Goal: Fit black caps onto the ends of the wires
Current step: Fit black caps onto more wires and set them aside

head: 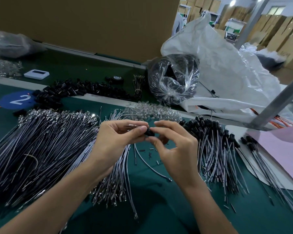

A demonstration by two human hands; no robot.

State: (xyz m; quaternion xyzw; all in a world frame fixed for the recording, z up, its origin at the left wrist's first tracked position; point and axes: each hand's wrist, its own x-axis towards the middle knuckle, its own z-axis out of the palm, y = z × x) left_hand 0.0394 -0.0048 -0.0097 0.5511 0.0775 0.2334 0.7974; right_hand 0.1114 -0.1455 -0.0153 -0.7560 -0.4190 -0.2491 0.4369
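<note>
My left hand (116,141) and my right hand (172,147) meet above the green table (159,200). A small black cap (149,133) sits between their fingertips, pinched by my right hand. My left hand pinches a thin wire end (131,126) right at the cap. A big bundle of grey wires without caps (41,146) lies to the left. Wires with black caps fitted (215,149) lie fanned out to the right. Loose black caps (78,90) are heaped at the back left.
A clear bag of black parts (173,80) and a large white sack (227,78) stand at the back right. Clear bulbs (150,110) lie behind my hands. Pink paper (282,149) lies at the right. A metal frame post (281,98) slants across the right side.
</note>
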